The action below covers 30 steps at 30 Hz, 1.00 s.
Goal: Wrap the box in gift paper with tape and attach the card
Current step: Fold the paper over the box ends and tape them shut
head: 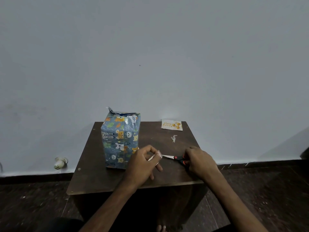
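A box wrapped in blue animal-print gift paper (119,139) stands upright on the left half of a small dark wooden table (100,178); its top end is still ragged and unfolded. My left hand (142,166) pinches a short strip of clear tape (158,154) just right of the box. My right hand (199,161) grips black scissors with red-orange handles (177,158), the blades pointing left at the tape. A white "Happy Birthday" card (172,125) with gold balloons lies flat at the table's back right.
A small crumpled scrap of tape or paper (173,138) lies on the table below the card. A pale wall rises right behind the table. A white object (60,162) sits on the dark floor at the left by the wall.
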Available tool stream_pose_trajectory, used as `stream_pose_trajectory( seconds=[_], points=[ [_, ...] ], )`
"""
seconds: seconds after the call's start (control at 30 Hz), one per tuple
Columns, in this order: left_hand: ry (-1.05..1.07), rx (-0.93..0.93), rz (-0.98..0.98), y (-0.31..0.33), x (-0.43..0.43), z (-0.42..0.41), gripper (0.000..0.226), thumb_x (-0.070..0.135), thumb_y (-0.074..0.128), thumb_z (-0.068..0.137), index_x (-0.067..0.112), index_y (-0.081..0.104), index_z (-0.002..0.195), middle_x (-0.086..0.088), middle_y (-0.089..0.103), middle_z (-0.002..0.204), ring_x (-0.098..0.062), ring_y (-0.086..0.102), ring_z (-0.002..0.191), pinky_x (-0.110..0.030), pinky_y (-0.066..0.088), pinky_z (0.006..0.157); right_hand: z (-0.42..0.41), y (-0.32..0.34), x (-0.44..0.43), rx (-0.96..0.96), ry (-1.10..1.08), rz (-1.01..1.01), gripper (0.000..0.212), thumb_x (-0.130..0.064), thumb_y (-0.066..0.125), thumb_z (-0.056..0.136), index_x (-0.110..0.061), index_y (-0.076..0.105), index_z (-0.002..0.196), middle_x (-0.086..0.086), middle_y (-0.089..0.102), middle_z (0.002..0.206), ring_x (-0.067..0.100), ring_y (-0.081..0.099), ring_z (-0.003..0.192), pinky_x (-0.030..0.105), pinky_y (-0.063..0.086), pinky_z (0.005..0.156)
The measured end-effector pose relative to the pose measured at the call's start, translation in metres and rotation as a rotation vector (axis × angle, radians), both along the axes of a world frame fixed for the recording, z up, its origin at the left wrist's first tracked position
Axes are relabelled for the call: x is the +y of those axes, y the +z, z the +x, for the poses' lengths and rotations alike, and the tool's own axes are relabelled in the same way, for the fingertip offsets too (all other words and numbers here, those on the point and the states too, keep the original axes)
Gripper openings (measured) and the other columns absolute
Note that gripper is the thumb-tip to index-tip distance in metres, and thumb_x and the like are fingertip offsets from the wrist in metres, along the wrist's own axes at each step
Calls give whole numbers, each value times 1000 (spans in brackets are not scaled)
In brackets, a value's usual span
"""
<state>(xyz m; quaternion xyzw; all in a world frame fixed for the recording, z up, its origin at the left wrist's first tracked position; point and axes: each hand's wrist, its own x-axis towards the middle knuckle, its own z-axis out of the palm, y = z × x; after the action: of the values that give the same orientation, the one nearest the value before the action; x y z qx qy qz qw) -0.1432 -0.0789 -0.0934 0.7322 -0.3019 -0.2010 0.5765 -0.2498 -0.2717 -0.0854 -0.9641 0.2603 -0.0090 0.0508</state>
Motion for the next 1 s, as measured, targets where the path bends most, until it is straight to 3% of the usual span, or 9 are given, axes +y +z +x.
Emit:
stream_pose_trajectory(
  seconds=[0.07, 0.1, 0.17, 0.23, 0.33, 0.57, 1.0],
  points=[
    [7, 24, -23, 1, 0, 1, 13, 21, 63, 96, 12, 65, 87, -8, 73, 67, -29, 55, 44, -29, 44, 44, -4, 3, -2, 10, -59, 32, 13, -28, 62, 91, -21, 60, 102, -2, 62, 105, 21, 62, 97, 33, 50, 77],
    [11, 38, -45, 2, 0, 1, 12, 17, 62, 96, 8, 65, 88, -8, 73, 70, -26, 59, 47, -30, 45, 43, -8, 5, -5, -33, -71, 145, 9, -26, 62, 91, -20, 61, 99, -2, 66, 100, 20, 63, 94, 36, 53, 80],
    [19, 69, -89, 4, 1, 2, 9, 8, 60, 97, 3, 66, 92, -8, 71, 80, -19, 65, 52, -29, 45, 40, -17, 10, -11, -161, -32, 589, 8, -7, 60, 92, -12, 63, 98, 2, 74, 87, 19, 69, 87, 37, 57, 82],
    [25, 82, -103, 7, 2, 2, 8, 6, 60, 97, 1, 66, 94, -9, 69, 83, -14, 65, 51, -27, 45, 39, -27, 17, -11, -188, 56, 950, 16, 7, 57, 90, -2, 63, 102, 9, 76, 84, 20, 69, 81, 28, 56, 75],
    [26, 83, -110, 9, 2, 1, 7, 7, 60, 97, 2, 66, 96, -8, 68, 81, -11, 61, 46, -26, 44, 39, -38, 18, -12, -92, 191, 1128, 19, 3, 62, 85, 2, 61, 104, 12, 73, 87, 18, 65, 81, 21, 50, 72],
    [29, 82, -103, 5, 0, 5, 9, 13, 60, 97, 16, 68, 94, -10, 69, 63, -28, 50, 44, -30, 43, 43, -32, 15, 1, -46, 296, 1264, 25, -10, 62, 79, -4, 59, 103, 0, 69, 87, 10, 61, 79, 19, 48, 74],
    [-9, 68, -70, 5, 0, 5, 16, 13, 58, 98, 22, 71, 95, -11, 70, 63, -26, 48, 41, -27, 40, 45, -15, 10, 16, -123, 267, 1279, 23, -16, 62, 82, -5, 60, 102, 2, 68, 81, 3, 61, 67, 10, 43, 60]
  ],
)
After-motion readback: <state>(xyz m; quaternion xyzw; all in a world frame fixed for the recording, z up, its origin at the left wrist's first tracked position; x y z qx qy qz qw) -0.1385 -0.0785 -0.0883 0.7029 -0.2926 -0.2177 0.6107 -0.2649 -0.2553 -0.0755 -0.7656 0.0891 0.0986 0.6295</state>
